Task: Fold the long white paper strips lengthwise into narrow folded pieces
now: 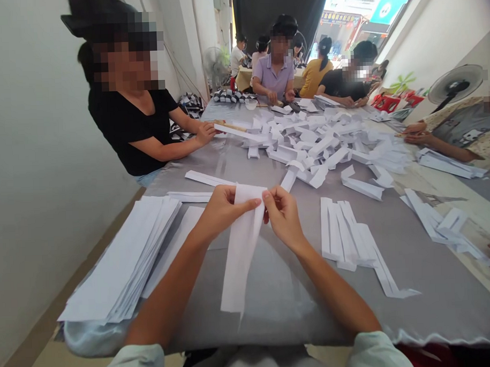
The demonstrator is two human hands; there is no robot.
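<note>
I see one long white paper strip [241,248] in my two hands, and it is the only piece that they hold. Its long axis goes from the hands down toward my body, with a small tilt, so the lower end points to the near left. It hangs above the grey table cover [282,316], near the middle of the table edge. My left hand [224,211] and my right hand [282,217] are both closed on the upper end of the strip, pinching it from two sides, and they almost touch each other.

Left of the hands lies one thick stack of flat white paper strips [119,257], with one loose white strip [170,245] just beside it. Two more white strips [199,188] lie beyond my left hand. On the right I count about five folded white strips [345,236], side by side. Farther ahead is one big heap of many folded white paper pieces [311,138], too many for me to count.

Around the table I count at least seven other people. One person in a black shirt [134,123] holds a flat wooden stick [230,126] on the left side.
</note>
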